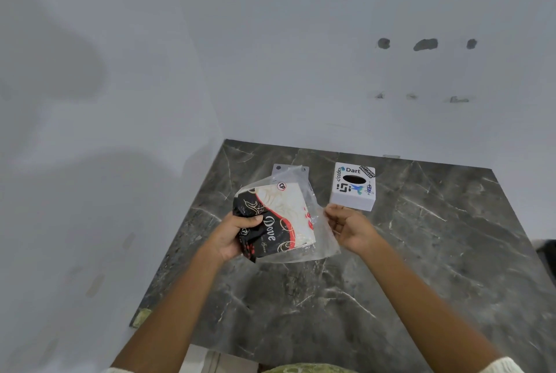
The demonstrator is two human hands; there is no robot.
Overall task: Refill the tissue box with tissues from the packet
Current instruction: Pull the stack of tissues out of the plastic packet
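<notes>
Dark grey marble table against a white wall carries one white cube tissue box with stickers near its far edge, oval slot dark. One black, red and white plastic tissue packet, tissues inside, is gripped by the left hand; the right hand pinches its clear open end.

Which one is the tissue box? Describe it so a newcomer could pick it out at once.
Start at the dark marble table against the white wall. Near its far edge, just beyond the right hand, stands the tissue box. It is a small white cube with a black oval slot on top and stickers, one reading "Dart", unlike the crinkly black, red and white tissue packet held in the left hand.
</notes>
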